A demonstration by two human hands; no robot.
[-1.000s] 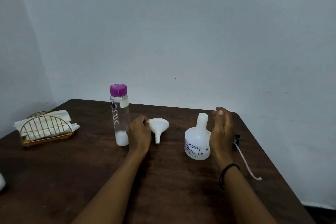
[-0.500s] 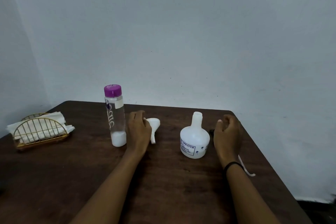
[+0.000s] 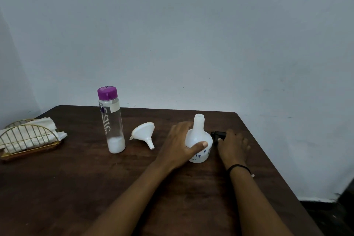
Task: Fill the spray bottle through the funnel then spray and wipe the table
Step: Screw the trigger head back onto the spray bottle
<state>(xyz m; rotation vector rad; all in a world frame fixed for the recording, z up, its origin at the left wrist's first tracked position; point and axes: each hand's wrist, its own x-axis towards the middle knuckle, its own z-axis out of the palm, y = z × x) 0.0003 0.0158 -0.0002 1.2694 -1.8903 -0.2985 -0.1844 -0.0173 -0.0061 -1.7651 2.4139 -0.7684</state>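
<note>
Head view: the spray bottle, white and squat with a narrow open neck, is standing upright on the dark wooden bench, right of centre. The left hand is gripping its round body from the left side: the thumb is lying across the front over the printed label and the fingers are curling behind it. The right hand is lying palm down on the bench just right of the bottle, its fingers spread and nearly straight, holding nothing. Its fingertips are reaching to a black sprayer head lying on the bench behind the bottle; whether they are touching it I cannot tell. A black band is sitting on the right wrist.

The white funnel is lying tipped on its side between the two bottles, spout pointing toward the near right, apart from both hands. Left of it a tall clear bottle with a purple cap is standing upright, showing white at its base and lettering down its side. At the far left edge a gold wire holder is carrying white folded napkins. A plain pale wall is standing behind the bench.
</note>
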